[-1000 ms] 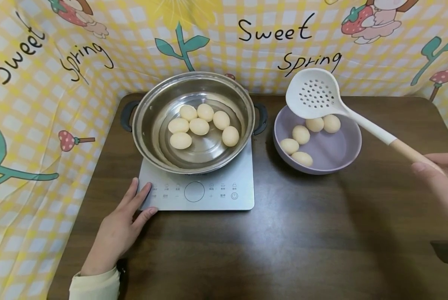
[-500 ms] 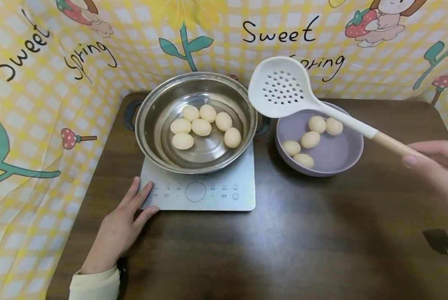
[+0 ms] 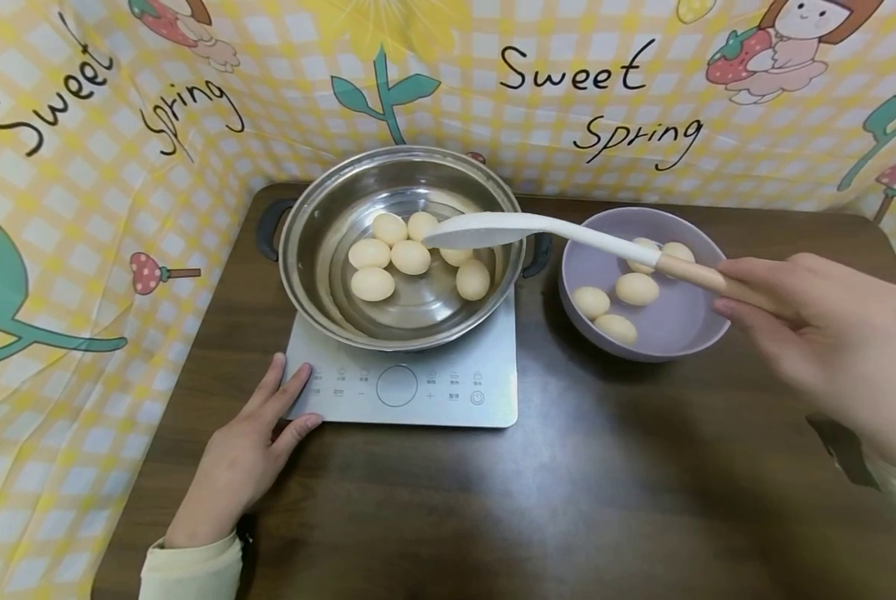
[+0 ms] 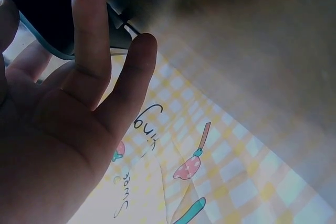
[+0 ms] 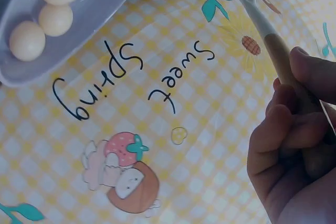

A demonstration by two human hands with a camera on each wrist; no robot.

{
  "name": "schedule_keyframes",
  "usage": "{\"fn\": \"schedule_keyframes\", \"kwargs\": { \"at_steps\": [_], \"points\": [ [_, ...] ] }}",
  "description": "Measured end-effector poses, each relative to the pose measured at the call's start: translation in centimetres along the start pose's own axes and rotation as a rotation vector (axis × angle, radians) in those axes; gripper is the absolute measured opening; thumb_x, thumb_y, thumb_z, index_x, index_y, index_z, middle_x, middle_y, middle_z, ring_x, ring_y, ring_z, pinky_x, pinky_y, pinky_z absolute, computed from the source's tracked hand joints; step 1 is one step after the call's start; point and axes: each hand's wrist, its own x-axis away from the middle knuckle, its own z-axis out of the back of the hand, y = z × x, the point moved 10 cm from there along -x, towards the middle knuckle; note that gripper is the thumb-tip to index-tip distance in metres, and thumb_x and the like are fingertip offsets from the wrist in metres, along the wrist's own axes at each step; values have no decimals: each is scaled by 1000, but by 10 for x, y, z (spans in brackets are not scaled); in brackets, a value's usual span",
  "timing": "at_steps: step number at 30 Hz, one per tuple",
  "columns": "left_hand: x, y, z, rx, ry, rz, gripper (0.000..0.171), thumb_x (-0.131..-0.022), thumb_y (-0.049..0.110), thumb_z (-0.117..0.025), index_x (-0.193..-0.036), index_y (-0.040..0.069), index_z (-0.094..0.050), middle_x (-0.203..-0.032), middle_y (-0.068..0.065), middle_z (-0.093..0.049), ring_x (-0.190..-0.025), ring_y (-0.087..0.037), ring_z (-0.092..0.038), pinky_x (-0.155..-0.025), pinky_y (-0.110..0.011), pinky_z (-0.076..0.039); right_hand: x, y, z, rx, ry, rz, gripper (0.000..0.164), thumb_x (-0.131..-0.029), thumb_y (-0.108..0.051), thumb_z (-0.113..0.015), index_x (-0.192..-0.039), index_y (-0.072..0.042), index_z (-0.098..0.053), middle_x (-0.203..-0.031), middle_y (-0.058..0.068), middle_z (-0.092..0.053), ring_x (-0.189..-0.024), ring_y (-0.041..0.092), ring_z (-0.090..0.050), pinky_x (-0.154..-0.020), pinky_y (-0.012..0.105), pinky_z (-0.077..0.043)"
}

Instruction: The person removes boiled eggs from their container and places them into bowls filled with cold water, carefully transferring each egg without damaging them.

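Note:
My right hand [image 3: 830,342] grips the wooden handle of a white skimmer [image 3: 605,240], fingers curled round it in the right wrist view. The skimmer's head, turned nearly edge-on, hangs over the right side of a steel pot [image 3: 320,308] and hides part of an egg. Several pale eggs [image 3: 372,284] lie in water at the pot's bottom. Under the pot is a silver induction cooker [image 3: 455,408]. My left hand [image 3: 241,467] rests at its front left corner, fingers spread and nearly straight. Beyond the right edge of the pot, a purple bowl [image 3: 680,333] holds several eggs [image 3: 638,289].
Everything stands on a dark wooden table [image 3: 455,517]. A yellow checked cloth [image 3: 455,83] hangs behind and at the left. The pot's dark side handle [image 3: 538,254] sticks out toward the bowl, beneath the skimmer in the head view.
My right hand has carried the skimmer left from over the bowl to above the pot, lowering and tilting its head. One egg in the bowl has rolled slightly right. The left hand stays put.

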Motion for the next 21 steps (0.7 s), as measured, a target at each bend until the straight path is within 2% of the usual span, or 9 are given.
{"fn": "schedule_keyframes", "kwargs": {
  "at_steps": [3,10,14,21],
  "points": [
    [0,-1,0,-2,2,0,67,-101,40,-63,-159,22,-35,-165,-13,-20,-126,-50,-51,-86,-67,-46,-6,-10,0,38,49,45,60,-101,-55,-55,-98,-1,-79,-66,3,-63,-57,0,-37,-52,16,-27],
    [0,0,1,-4,13,-9,67,-100,39,-64,-159,21,-37,-165,-14,-21,-123,-50,-53,-84,-66,-47,-10,-18,-2,89,39,105,60,-102,-56,-53,-97,-3,-80,-65,1,-61,-52,2,-34,-45,19,-24],
    [0,1,1,-2,17,-12,67,-100,39,-64,-158,21,-37,-164,-14,-21,-124,-50,-52,-84,-66,-47,-12,-19,-4,73,23,132,59,-102,-56,-53,-96,-4,-80,-64,-1,-59,-52,0,-33,-45,18,-22],
    [0,1,2,6,23,-13,66,-100,38,-65,-158,20,-38,-164,-15,-22,-125,-49,-52,-84,-65,-47,-15,-25,-9,6,-13,182,56,-102,-54,-54,-93,-5,-80,-64,-5,-58,-50,-2,-33,-44,18,-25]
  ]
}}
